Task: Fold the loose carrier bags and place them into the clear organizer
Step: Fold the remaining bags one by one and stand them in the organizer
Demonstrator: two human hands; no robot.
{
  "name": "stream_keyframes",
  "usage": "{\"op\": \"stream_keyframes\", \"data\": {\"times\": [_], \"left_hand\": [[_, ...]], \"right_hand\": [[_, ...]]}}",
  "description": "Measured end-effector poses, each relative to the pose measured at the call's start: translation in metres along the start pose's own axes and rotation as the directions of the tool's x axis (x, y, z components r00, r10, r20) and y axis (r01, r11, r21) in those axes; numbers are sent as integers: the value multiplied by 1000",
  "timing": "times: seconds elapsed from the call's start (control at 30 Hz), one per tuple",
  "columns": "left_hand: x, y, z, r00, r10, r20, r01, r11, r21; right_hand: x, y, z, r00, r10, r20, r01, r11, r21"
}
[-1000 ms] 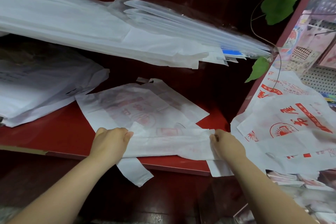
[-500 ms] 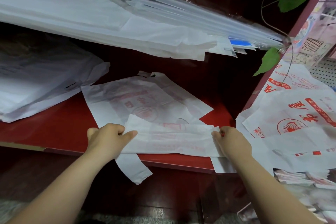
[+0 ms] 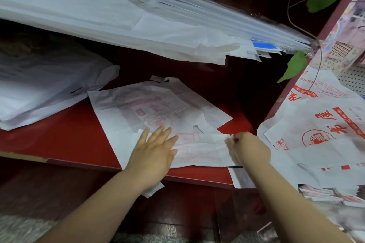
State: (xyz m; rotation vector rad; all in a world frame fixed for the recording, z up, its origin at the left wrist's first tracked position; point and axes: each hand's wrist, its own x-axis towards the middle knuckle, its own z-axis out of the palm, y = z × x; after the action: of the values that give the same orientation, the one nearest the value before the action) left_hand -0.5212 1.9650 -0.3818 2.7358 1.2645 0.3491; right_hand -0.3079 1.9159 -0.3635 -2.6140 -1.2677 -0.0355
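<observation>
The left hand (image 3: pixel 153 156) lies spread flat on the folded carrier bag (image 3: pixel 158 112). The right hand (image 3: pixel 249 149) pinches its folded edge; its fingertips are hidden beneath the knuckles.

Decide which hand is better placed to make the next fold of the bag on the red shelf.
Probably the right hand: its fingers already pinch the end of the folded strip, ready to carry it across. The left hand lies flat and open, pinning it.

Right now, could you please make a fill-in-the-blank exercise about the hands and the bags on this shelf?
1. The left hand lies ____ on the white carrier bag, its fingers spread.
2. The right hand ____ the folded edge of that bag.
3. The bag lies on a ____ shelf.
4. The print on the loose bags at the right is ____.

Missing words: flat; pinches; red; red
</observation>
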Motion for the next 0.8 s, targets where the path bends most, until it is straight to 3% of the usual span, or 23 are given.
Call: {"op": "stream_keyframes", "data": {"times": [0.07,0.2,0.33,0.37,0.47,0.5,0.53,0.6,0.67,0.8], "left_hand": [[6,-1,7,989,-59,134,59,998,10],[9,-3,8,976,-108,187,111,994,-2],[9,0,8,968,-127,216,127,992,15],[9,0,7,967,-128,222,127,992,16],[9,0,6,963,-127,236,126,992,17],[9,1,6,961,-132,242,131,991,21],[9,2,6,960,-138,245,136,990,26],[9,2,5,959,-146,243,143,989,28],[9,3,5,958,-147,245,145,989,24],[9,3,3,953,-148,265,146,989,27]], "right_hand": [[3,-1,1,1000,-12,-6,11,1000,-25],[5,-4,3,1000,16,15,-16,1000,-3],[0,-6,0,986,33,-162,-27,999,35],[-4,-9,1,975,-21,-223,25,1000,16],[-18,-26,13,889,-349,-295,363,932,-10],[-23,-34,18,848,-462,-259,475,880,-14],[-31,-45,20,832,-539,-128,548,836,40],[-42,-60,25,804,-591,59,577,801,162],[-45,-62,29,798,-579,167,550,813,190],[-42,-43,24,850,-473,230,464,880,95]]}}
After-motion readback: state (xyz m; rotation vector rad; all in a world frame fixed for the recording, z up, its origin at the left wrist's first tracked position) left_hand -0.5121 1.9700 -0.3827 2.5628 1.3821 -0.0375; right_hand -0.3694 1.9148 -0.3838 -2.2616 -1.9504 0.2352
